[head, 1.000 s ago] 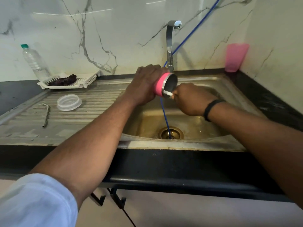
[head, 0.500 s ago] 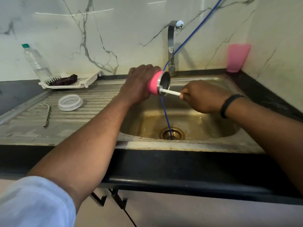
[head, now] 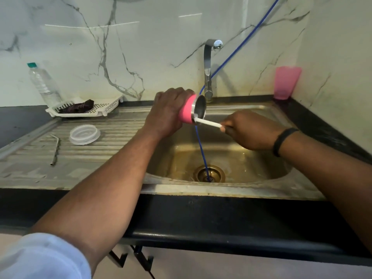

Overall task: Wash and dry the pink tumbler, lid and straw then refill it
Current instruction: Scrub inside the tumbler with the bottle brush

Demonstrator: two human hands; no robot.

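My left hand [head: 168, 113] grips the pink tumbler [head: 191, 111] on its side above the sink basin, its steel mouth facing right. My right hand [head: 249, 130] pinches a white brush handle [head: 209, 123] whose far end reaches into the tumbler's mouth; the brush head is hidden inside. The clear lid [head: 84, 134] lies flat on the draining board to the left. Further left on the same board lies the bent metal straw [head: 55, 150].
The sink basin [head: 261, 158] has a brass drain with a blue hose [head: 201, 150] running down into it past the tap [head: 208, 69]. A pink cup [head: 286, 82] stands in the back right corner. A water bottle [head: 43, 83] and white tray [head: 104, 109] holding a dark cloth sit back left.
My right hand has drawn back to the right, pulling more of the white handle out of the tumbler. The tumbler has shifted a little to the left.
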